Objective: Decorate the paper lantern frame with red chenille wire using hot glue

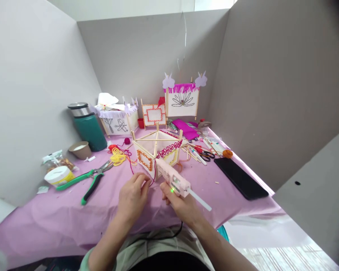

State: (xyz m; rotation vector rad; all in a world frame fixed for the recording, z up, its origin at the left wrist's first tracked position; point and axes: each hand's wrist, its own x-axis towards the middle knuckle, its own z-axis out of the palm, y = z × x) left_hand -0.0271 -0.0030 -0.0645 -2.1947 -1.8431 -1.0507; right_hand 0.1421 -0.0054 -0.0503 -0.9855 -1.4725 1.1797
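Observation:
My right hand (180, 203) is wrapped round a pale pink hot glue gun (172, 177), a green light glowing near its grip and a white glue stick poking out the back. The gun's nose meets the near corner of a wooden-stick lantern frame (145, 160) with pale panels. Orange yarn loops trim its left panel, and magenta yarn (169, 149) loops run along the upper right edge. A magenta strand hangs from that corner to my left hand (134, 194), whose thumb and fingers pinch it low in front of the frame.
At left are green-handled pruning shears (94, 177), yellow yarn (118, 156), a white tub (59, 176), a brown cup (80, 149) and a teal bottle (89, 128). A black phone (240, 178) and scissors (207, 155) lie right. Decorated panels (182, 101) stand behind; grey partitions surround the table.

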